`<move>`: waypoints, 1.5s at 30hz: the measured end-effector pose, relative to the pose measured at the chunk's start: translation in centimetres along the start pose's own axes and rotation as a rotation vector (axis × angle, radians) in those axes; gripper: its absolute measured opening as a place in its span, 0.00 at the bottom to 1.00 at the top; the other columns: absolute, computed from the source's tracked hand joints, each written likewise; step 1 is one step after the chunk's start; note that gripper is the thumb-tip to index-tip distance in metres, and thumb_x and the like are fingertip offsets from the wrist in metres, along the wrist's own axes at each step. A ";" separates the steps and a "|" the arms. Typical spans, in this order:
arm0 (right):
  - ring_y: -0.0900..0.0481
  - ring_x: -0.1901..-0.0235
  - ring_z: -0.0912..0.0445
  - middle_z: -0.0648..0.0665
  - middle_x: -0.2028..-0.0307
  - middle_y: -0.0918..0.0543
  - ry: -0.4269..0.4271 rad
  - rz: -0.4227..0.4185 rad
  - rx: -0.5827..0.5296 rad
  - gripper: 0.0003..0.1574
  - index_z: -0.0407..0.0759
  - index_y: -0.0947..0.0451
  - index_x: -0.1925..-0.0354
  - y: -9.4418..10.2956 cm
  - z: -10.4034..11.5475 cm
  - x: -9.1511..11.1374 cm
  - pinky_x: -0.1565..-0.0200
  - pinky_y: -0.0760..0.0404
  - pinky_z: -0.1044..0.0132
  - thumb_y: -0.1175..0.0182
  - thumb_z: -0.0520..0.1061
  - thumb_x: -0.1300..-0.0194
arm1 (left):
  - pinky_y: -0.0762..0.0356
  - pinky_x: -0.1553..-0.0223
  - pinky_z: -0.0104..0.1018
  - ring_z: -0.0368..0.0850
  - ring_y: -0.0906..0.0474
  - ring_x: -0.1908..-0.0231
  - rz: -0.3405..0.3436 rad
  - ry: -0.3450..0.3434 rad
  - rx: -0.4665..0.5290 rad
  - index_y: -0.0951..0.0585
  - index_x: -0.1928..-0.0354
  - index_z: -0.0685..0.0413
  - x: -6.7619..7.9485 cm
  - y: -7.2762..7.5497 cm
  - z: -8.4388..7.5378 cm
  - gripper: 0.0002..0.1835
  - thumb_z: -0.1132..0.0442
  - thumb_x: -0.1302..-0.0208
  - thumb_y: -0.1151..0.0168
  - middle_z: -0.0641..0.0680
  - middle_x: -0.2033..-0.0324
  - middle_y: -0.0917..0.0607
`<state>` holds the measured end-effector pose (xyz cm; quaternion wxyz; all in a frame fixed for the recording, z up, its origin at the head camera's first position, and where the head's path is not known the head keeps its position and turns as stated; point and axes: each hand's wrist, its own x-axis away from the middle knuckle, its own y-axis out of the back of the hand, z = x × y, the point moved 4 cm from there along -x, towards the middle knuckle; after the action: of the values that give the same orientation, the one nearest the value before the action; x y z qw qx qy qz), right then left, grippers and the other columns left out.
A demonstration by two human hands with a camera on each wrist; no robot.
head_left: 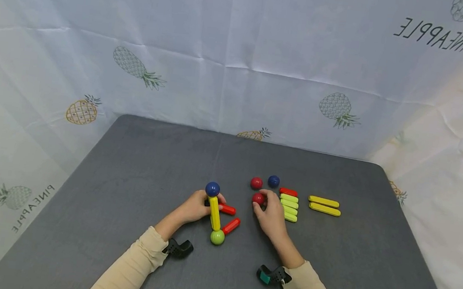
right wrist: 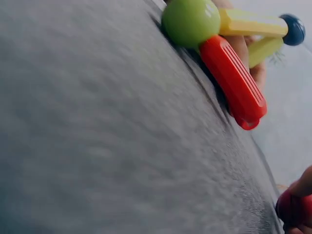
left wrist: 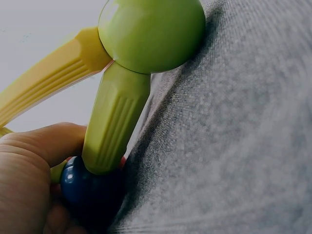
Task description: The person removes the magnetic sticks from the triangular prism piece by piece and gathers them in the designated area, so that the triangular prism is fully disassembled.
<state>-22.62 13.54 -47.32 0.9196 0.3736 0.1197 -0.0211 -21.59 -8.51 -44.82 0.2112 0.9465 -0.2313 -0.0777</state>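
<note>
My left hand (head_left: 195, 208) grips a frame of toy balls and rods on the near middle of the table. Its yellow rod (head_left: 215, 213) rises from a green ball (head_left: 217, 237) to a blue ball (head_left: 212, 189). Two red rods (head_left: 231, 226) stick out to the right. In the left wrist view the thumb lies by a lower blue ball (left wrist: 87, 190), joined by a green rod (left wrist: 117, 117); the other fingers are mostly hidden. Further right, my right hand (head_left: 273, 219) pinches a loose red ball (head_left: 258, 198) between thumb and fingers.
Another red ball (head_left: 256, 183) and a dark blue ball (head_left: 273, 181) lie beyond the right hand. A red rod (head_left: 288, 192) heads a row of several green rods (head_left: 289, 204). Two yellow rods (head_left: 324, 209) lie farther right. A printed cloth hangs behind the grey table (head_left: 162, 156).
</note>
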 end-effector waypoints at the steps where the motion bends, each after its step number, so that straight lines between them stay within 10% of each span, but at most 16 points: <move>1: 0.22 0.59 0.46 0.35 0.55 0.21 -0.008 -0.010 0.017 0.23 0.33 0.27 0.48 0.0 -0.1 -0.2 0.55 0.22 0.52 0.35 0.37 0.42 | 0.29 0.55 0.37 0.44 0.25 0.60 0.001 -0.003 -0.001 0.19 0.56 0.64 0.0 0.0 0.0 0.10 0.67 0.37 0.39 0.61 0.58 0.16; 26: 0.26 0.46 0.41 0.31 0.45 0.25 -0.052 0.000 0.113 0.33 0.30 0.33 0.40 0.5 0.1 -1.2 0.43 0.27 0.47 0.36 0.38 0.43 | 0.28 0.50 0.40 0.52 0.22 0.55 0.012 -0.026 0.008 0.20 0.54 0.66 -0.1 -0.1 0.1 0.12 0.67 0.36 0.40 0.62 0.56 0.16; 36: 0.27 0.42 0.45 0.36 0.41 0.26 0.233 -0.070 0.062 0.32 0.33 0.31 0.40 1.5 3.7 -0.8 0.41 0.27 0.49 0.35 0.35 0.43 | 0.26 0.48 0.39 0.58 0.21 0.53 0.019 -0.050 0.021 0.21 0.51 0.67 -0.7 -0.7 2.3 0.13 0.68 0.35 0.42 0.64 0.55 0.16; 45: 0.23 0.46 0.46 0.38 0.44 0.24 0.479 0.151 -0.180 0.31 0.37 0.32 0.38 0.3 7.9 -1.0 0.47 0.21 0.57 0.37 0.35 0.40 | 0.26 0.46 0.48 0.52 0.20 0.52 -0.005 -0.106 -0.022 0.21 0.48 0.60 -1.2 -0.8 4.4 0.15 0.69 0.36 0.44 0.58 0.54 0.16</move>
<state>-21.97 8.22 -41.36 0.8936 0.2926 0.3068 0.1473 -23.36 -8.92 -49.09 0.2090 0.9391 -0.2391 -0.1310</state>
